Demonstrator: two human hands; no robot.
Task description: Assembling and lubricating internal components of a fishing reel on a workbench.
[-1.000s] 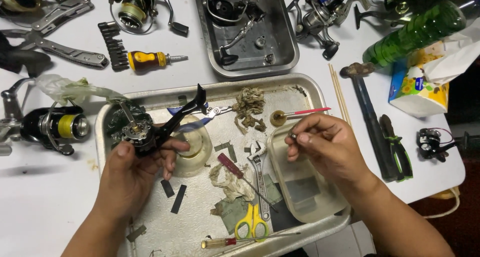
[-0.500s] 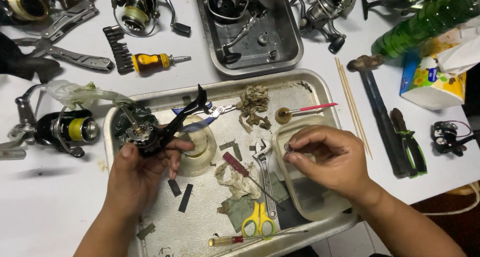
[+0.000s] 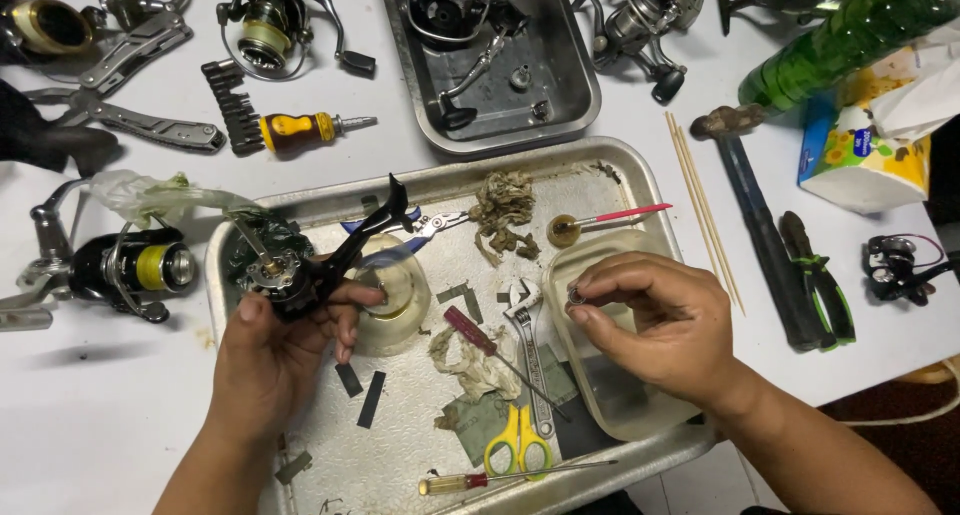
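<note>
Far left on the white counter (image 3: 60,415): an assembled spinning reel (image 3: 120,267), black with a yellow spool. Next, over the big metal tray (image 3: 640,180), the left hand (image 3: 268,360), fingers wrapped tight around a stripped reel body (image 3: 290,275), black arm jutting up to the right. Probably stiff, fairly heavy and greasy (slippery, judging by the soiled rags nearby); best gripped round the body, not by the thin arm. Mid-tray: red screwdriver (image 3: 480,337), small wrench (image 3: 525,310), yellow scissors (image 3: 517,440). Then the right hand (image 3: 665,330) above a clear plastic tub (image 3: 625,405), fingertips (image 3: 578,297) pinched on a small ring-like part (image 3: 576,296), light, easily dropped. Far right: hammer (image 3: 760,230), tissue box (image 3: 865,155).
</note>
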